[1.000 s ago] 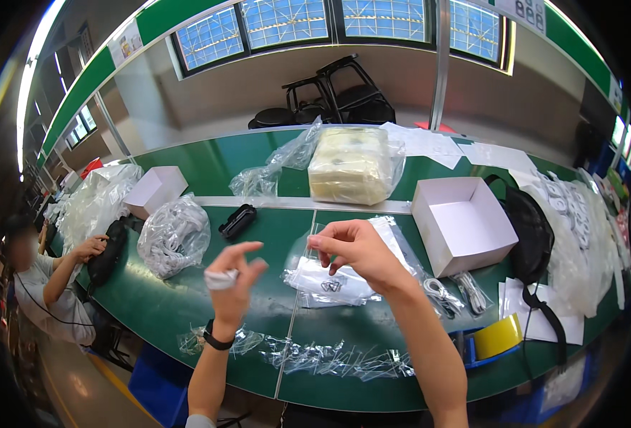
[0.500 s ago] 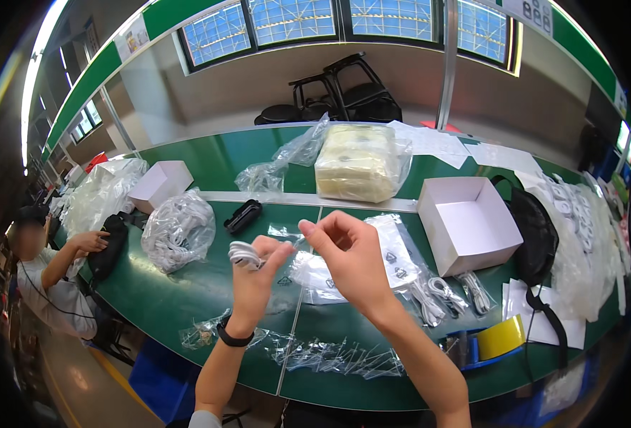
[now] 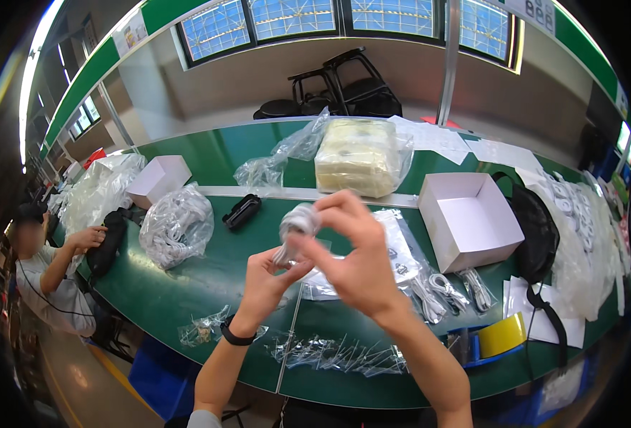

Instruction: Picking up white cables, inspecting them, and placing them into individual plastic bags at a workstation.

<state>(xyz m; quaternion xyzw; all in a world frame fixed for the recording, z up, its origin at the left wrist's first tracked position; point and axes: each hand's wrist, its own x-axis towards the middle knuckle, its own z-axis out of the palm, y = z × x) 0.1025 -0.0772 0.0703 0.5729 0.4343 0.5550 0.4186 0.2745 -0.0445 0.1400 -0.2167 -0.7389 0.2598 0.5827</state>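
Note:
Both my hands are raised over the green table [image 3: 187, 285] and meet on a small coiled white cable [image 3: 297, 221]. My left hand [image 3: 265, 282] pinches the coil from below. My right hand [image 3: 354, 257] closes over its top and right side. Beneath the hands lie flat clear plastic bags [image 3: 394, 246] with small parts inside. Loose white cable bundles [image 3: 444, 289] rest just right of them.
An open white box [image 3: 472, 221] stands to the right, a black bag [image 3: 536, 235] beyond it. A wrapped pale stack [image 3: 358, 157], a black case [image 3: 242, 211] and a bag of white cables [image 3: 176, 225] sit further back. A seated person [image 3: 51, 271] works at far left.
My hands came together and lifted toward the camera; the white cable, first held apart in the left hand, is now gripped by both.

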